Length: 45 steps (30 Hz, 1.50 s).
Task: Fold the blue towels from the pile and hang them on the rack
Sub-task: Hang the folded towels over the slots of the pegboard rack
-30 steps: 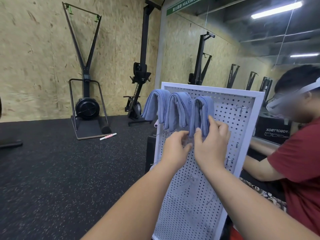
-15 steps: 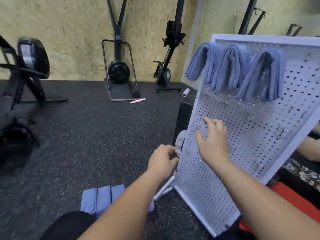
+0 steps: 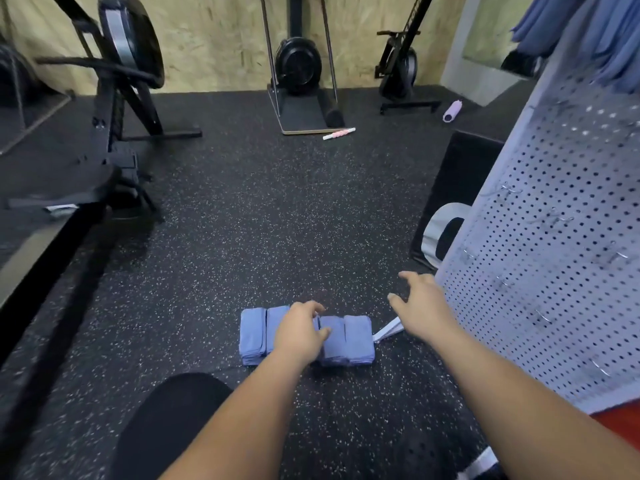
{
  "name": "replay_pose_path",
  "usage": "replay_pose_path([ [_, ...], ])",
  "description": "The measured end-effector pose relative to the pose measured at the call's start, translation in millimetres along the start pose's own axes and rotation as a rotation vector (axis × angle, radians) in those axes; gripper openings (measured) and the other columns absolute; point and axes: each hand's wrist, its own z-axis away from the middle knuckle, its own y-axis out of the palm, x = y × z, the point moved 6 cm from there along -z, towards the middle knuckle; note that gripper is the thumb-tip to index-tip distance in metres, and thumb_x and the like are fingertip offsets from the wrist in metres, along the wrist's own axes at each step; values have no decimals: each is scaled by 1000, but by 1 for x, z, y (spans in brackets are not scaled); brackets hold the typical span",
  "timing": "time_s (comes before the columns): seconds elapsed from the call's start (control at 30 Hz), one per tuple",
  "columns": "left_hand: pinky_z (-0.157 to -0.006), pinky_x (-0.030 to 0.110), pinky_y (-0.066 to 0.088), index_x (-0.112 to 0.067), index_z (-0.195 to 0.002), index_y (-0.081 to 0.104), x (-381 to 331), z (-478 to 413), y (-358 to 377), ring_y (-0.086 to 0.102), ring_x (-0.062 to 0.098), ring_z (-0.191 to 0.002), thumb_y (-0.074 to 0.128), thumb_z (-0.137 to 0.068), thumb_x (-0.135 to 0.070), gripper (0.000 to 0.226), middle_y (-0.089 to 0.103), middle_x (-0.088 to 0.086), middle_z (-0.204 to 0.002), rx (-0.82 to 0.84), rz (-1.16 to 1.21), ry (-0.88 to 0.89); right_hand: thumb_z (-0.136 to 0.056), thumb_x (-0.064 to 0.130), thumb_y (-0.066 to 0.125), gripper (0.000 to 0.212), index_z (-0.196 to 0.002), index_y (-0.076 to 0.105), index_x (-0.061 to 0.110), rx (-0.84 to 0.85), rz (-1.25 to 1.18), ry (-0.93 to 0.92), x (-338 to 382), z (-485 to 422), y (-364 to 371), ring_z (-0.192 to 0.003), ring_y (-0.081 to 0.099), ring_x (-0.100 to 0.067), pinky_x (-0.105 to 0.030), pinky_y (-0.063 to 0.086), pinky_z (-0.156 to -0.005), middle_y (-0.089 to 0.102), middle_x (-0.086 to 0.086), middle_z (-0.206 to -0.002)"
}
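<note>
While the left hand (image 3: 301, 332) lies on top of the pile of blue towels (image 3: 358, 337), its fingers bend down over the far edge of the middle one. Its thumb lies flat on the cloth, pointing right. The hand grips the towels there, palm down. The bare left arm runs straight up from the bottom of the picture to the pile.

The right hand (image 3: 420, 306) holds nothing. Its fingers are apart and loose, pointing away and a little to the left. Its palm faces down, over the floor (image 3: 242, 220), just to the right of the pile. The right arm comes in from the bottom right corner.

The towels are folded and lie side by side in a row on the black speckled floor, in front of a knee in black (image 3: 166, 420). A white foot strip (image 3: 388, 331) touches the right end of the row.

The white rack (image 3: 554, 271), full of little holes, stands at the right, near the right hand. More hung towels (image 3: 609, 39) show at its top. A black box (image 3: 460, 174) sits behind it. Far back by the wooden wall stand gym machines (image 3: 298, 64), with a pink and white stick (image 3: 339, 133) and a purple roller (image 3: 452, 110) on the floor.
</note>
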Motion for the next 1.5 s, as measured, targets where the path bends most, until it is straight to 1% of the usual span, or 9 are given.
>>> replay_pose_path([
  [0.2, -102, 36, 51, -25, -139, 61, 48, -17, 11, 62, 21, -121, 79, -94, -32, 49, 62, 1, -138, 20, 42, -119, -101, 42, 63, 61, -156, 43, 25, 174, 28, -11, 13, -22, 70, -129, 51, -33, -45, 48, -108, 43, -12, -150],
  [0.4, -101, 42, 53, -27, -141, 58, 98, -38, 22, 60, 23, -124, 78, -95, -34, 51, 58, 1, -138, 53, 12, -228, -102, 36, 59, 61, -158, 41, 21, 320, 76, -22, 22, -47, 136, -135, 47, -36, -42, 45, -108, 41, -14, -153],
  [0.63, -102, 42, 52, -29, -142, 56, 136, -68, 40, 58, 25, -126, 77, -94, -36, 53, 56, 2, -141, 78, -19, -282, -101, 40, 62, 64, -158, 39, 24, 441, 161, -33, 34, -81, 204, -137, 46, -36, -44, 41, -114, 42, -12, -153],
  [0.77, -105, 41, 50, -28, -142, 56, 152, -86, 57, 55, 25, -129, 79, -93, -36, 55, 55, 3, -139, 84, -11, -297, -101, 39, 64, 66, -160, 38, 22, 486, 190, -58, 41, -101, 239, -140, 45, -33, -41, 38, -113, 41, -9, -156],
  [0.93, -107, 43, 48, -27, -144, 55, 168, -107, 79, 51, 26, -130, 77, -93, -37, 57, 53, 2, -141, 93, -29, -315, -97, 34, 67, 70, -159, 38, 20, 547, 191, -100, 42, -121, 282, -138, 47, -34, -44, 42, -113, 43, -7, -156],
  [1.07, -109, 41, 46, -28, -148, 52, 176, -118, 93, 48, 26, -132, 76, -93, -38, 61, 49, 1, -143, 90, -53, -320, -97, 35, 65, 76, -163, 31, 19, 569, 263, -157, 43, -137, 308, -141, 43, -34, -44, 42, -114, 35, -2, -165],
  [1.23, -107, 42, 48, -28, -148, 52, 187, -123, 111, 53, 26, -128, 76, -93, -37, 61, 48, 0, -141, 97, -25, -345, -99, 36, 63, 80, -167, 24, 19, 627, 296, -200, 44, -155, 340, -151, 33, -34, -45, 34, -123, 21, 2, -174],
  [1.4, -106, 41, 50, -25, -145, 56, 195, -119, 121, 57, 22, -125, 77, -92, -33, 57, 48, -6, -144, 84, -1, -323, -101, 25, 58, 71, -165, 28, 20, 615, 272, -196, 44, -166, 359, -146, 38, -32, -46, 40, -117, 32, -1, -167],
  [1.5, -106, 38, 49, -24, -145, 56, 197, -120, 122, 56, 20, -127, 75, -94, -32, 55, 49, -7, -146, 77, 3, -324, -100, 24, 63, 63, -159, 41, 21, 581, 293, -206, 43, -171, 360, -138, 43, -31, -43, 45, -108, 43, -4, -153],
])
